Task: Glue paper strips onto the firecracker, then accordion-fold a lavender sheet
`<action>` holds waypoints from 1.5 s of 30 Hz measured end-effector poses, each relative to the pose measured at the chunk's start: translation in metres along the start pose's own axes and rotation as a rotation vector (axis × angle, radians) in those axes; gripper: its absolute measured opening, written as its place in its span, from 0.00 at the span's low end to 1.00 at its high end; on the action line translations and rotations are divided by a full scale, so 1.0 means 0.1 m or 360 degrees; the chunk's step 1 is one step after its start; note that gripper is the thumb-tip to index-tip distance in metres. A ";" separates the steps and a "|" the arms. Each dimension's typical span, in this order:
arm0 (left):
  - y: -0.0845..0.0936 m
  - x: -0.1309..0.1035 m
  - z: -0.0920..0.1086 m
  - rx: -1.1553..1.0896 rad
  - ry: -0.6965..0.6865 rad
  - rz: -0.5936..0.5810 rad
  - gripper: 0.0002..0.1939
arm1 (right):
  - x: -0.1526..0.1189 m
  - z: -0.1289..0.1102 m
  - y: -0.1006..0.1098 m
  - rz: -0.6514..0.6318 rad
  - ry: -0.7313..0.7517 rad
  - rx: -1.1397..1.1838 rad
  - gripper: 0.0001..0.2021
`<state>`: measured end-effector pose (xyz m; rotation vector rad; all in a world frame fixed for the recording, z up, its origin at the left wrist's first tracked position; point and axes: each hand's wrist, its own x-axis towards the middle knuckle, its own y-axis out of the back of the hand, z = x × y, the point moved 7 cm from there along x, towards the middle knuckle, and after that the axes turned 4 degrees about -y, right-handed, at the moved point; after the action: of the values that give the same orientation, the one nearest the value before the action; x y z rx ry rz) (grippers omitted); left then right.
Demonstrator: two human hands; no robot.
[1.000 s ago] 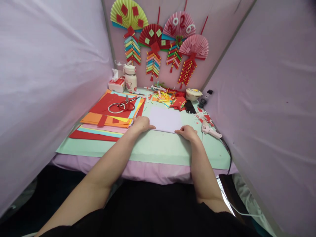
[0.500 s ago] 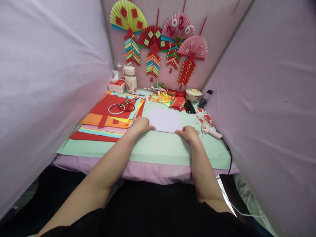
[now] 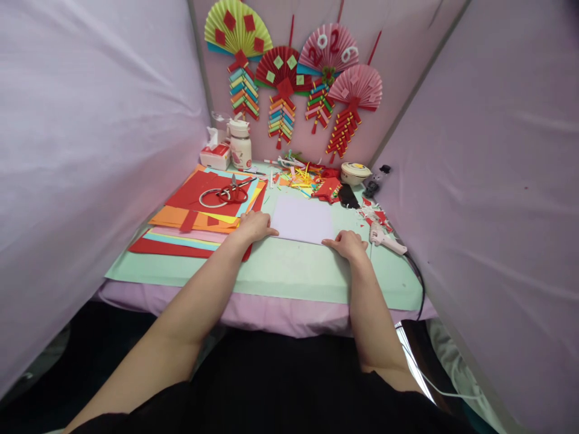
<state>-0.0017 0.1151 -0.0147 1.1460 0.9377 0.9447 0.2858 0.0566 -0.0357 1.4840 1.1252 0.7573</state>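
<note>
A pale lilac sheet of paper (image 3: pixel 303 220) lies flat on the mint-green table cover (image 3: pixel 298 271). At its near left corner is my left hand (image 3: pixel 257 226), thumb stretched along the edge and the other fingers curled down. My right hand (image 3: pixel 347 243) touches the near right corner with its thumb, fingers bent beside it. Both hands hold the sheet by its near corners. Left of my left hand are stacked coloured papers (image 3: pixel 185 218), with red-handled scissors (image 3: pixel 232 191) on top.
A glue gun (image 3: pixel 385 239) with a black cable lies at right, near paper scraps (image 3: pixel 373 212). Behind the sheet are yellow strips (image 3: pixel 301 176), a black object (image 3: pixel 348 196) and a lidded bowl (image 3: pixel 355 173). A white bottle (image 3: pixel 240 144) and tissue box (image 3: pixel 216 155) stand back left.
My left hand has slid slightly left along the near edge, and more of the sheet's left side shows. My right hand is almost unmoved.
</note>
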 end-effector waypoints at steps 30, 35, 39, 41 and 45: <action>-0.42 -0.53 1.02 -0.0009 -0.0654 0.0017 0.49 | -0.79 -0.83 -0.12 0.0535 0.1172 0.0143 0.21; -0.41 -0.54 1.01 0.0000 -0.0643 0.0005 0.50 | -0.76 -0.79 -0.21 0.0486 0.1259 0.0159 0.22; -0.42 -0.53 1.01 0.0008 -0.0644 0.0011 0.49 | -0.77 -0.80 -0.24 0.0416 0.1281 0.0125 0.23; -0.43 -0.52 1.00 0.0014 -0.0642 -0.0007 0.49 | -0.78 -0.81 -0.24 0.0379 0.1271 0.0092 0.24; -0.45 -0.50 1.00 0.0034 -0.0653 -0.0014 0.49 | -0.78 -0.83 -0.22 0.0302 0.1235 0.0007 0.25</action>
<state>0.0819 0.0306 -0.0377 1.2910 0.6198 0.6576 0.1776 0.0141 -0.0302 1.3342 1.5540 1.5430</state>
